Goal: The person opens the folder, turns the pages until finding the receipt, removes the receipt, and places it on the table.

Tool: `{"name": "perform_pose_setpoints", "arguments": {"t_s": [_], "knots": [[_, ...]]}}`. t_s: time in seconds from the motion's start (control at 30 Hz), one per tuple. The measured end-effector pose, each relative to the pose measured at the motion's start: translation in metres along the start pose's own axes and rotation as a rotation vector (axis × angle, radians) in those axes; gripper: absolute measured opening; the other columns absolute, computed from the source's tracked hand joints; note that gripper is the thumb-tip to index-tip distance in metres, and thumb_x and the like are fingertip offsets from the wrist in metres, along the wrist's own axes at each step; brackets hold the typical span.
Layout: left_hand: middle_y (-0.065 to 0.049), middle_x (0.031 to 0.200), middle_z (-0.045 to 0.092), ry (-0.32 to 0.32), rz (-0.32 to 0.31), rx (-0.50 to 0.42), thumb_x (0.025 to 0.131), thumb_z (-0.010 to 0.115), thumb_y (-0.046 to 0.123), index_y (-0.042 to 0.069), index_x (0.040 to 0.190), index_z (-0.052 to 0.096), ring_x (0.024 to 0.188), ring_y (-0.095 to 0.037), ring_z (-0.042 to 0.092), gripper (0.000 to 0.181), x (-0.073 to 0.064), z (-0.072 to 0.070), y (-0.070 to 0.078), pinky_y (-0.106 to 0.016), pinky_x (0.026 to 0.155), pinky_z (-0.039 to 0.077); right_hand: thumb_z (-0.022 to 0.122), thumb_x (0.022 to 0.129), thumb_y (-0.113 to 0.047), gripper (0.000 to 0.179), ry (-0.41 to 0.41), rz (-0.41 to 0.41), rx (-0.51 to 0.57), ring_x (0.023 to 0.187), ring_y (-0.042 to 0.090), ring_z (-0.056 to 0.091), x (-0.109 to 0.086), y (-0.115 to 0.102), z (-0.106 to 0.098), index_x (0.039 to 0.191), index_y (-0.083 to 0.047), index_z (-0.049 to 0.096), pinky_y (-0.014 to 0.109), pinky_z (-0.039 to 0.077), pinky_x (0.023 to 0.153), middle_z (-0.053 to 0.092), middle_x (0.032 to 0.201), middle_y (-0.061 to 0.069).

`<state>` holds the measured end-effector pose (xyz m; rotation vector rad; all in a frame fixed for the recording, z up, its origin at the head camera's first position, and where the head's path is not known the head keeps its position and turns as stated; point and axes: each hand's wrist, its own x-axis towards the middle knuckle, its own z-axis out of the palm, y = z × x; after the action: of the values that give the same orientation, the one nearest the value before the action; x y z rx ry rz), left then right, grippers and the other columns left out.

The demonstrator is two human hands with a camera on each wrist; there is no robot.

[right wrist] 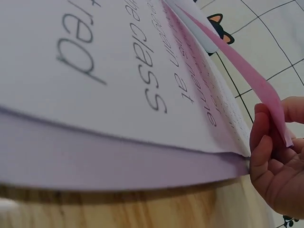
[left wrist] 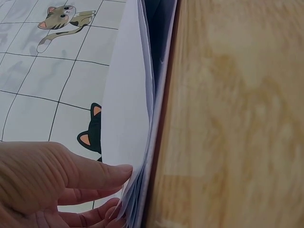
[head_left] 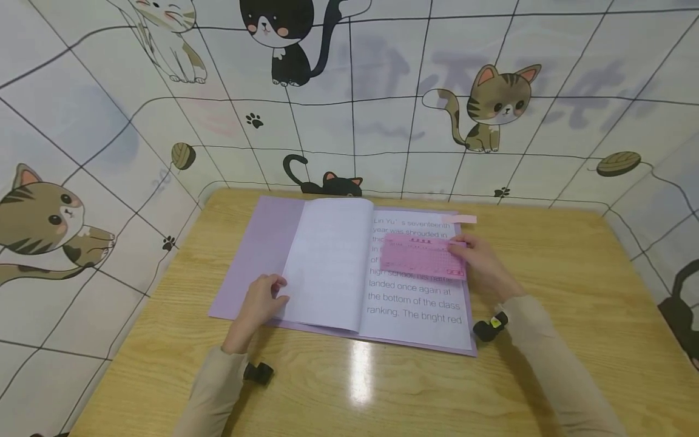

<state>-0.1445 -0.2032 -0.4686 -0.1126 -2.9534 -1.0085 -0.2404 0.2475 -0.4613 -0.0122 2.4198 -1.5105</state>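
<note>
An open book with a lavender cover (head_left: 267,243) lies on the table, a blank white page (head_left: 327,267) on its left and large printed text (head_left: 415,303) on its right. At the lower left edge of the leaves is my left hand (head_left: 259,303); its thumb (left wrist: 121,175) presses the page and its curled fingers meet the fanned page edges. My right hand (head_left: 480,258) pinches the right end of a thin pink printed slip (head_left: 417,258) between thumb and fingers. The slip is raised at that end over the text, as the right wrist view shows, and covers some lines.
A pale pink tab (head_left: 464,219) sticks out past the right page near its top. Light wood table (head_left: 562,261) surrounds the book. Behind stands a white wall covering (head_left: 382,127) with a grid and cartoon cats. Small black devices (head_left: 490,326) sit on both wrists.
</note>
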Motion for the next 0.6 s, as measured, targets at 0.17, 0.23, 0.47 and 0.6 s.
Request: {"name": "perform_pose_setpoints", "arguments": {"t_s": [0.17, 0.23, 0.47, 0.6], "knots": [[-0.015, 0.083, 0.057, -0.001, -0.006, 0.003, 0.074, 0.071, -0.001, -0.006, 0.093, 0.064, 0.075, -0.026, 0.052, 0.022, 0.000, 0.000, -0.001, -0.039, 0.068, 0.045, 0.055, 0.094, -0.029, 0.049, 0.003, 0.018, 0.030, 0.083, 0.008, 0.055, -0.005, 0.002, -0.014, 0.125, 0.008, 0.047, 0.021, 0.046, 0.075, 0.059, 0.095, -0.003], [-0.015, 0.083, 0.057, -0.005, -0.009, 0.003, 0.074, 0.071, -0.001, -0.006, 0.093, 0.064, 0.076, -0.026, 0.053, 0.021, 0.000, 0.000, -0.001, -0.039, 0.068, 0.045, 0.055, 0.094, -0.029, 0.052, 0.011, 0.030, 0.063, 0.081, 0.006, 0.055, -0.008, 0.003, -0.018, 0.128, 0.008, 0.045, 0.021, 0.047, 0.074, 0.059, 0.092, -0.008], [-0.015, 0.083, 0.057, -0.014, -0.001, 0.004, 0.074, 0.071, -0.002, -0.006, 0.094, 0.064, 0.076, -0.026, 0.052, 0.022, 0.001, 0.000, -0.001, -0.039, 0.068, 0.045, 0.056, 0.094, -0.026, 0.057, 0.032, 0.062, 0.170, 0.075, 0.002, 0.057, -0.017, 0.004, -0.032, 0.133, 0.010, 0.039, 0.019, 0.048, 0.067, 0.060, 0.085, -0.016], [-0.015, 0.083, 0.057, -0.012, 0.002, 0.003, 0.074, 0.071, -0.002, -0.007, 0.094, 0.063, 0.075, -0.026, 0.052, 0.022, 0.000, 0.000, 0.000, -0.039, 0.067, 0.045, 0.056, 0.094, -0.028, 0.060, 0.031, 0.061, 0.183, 0.076, 0.001, 0.056, -0.021, 0.008, -0.041, 0.135, 0.011, 0.036, 0.018, 0.048, 0.067, 0.060, 0.086, -0.017]]}}
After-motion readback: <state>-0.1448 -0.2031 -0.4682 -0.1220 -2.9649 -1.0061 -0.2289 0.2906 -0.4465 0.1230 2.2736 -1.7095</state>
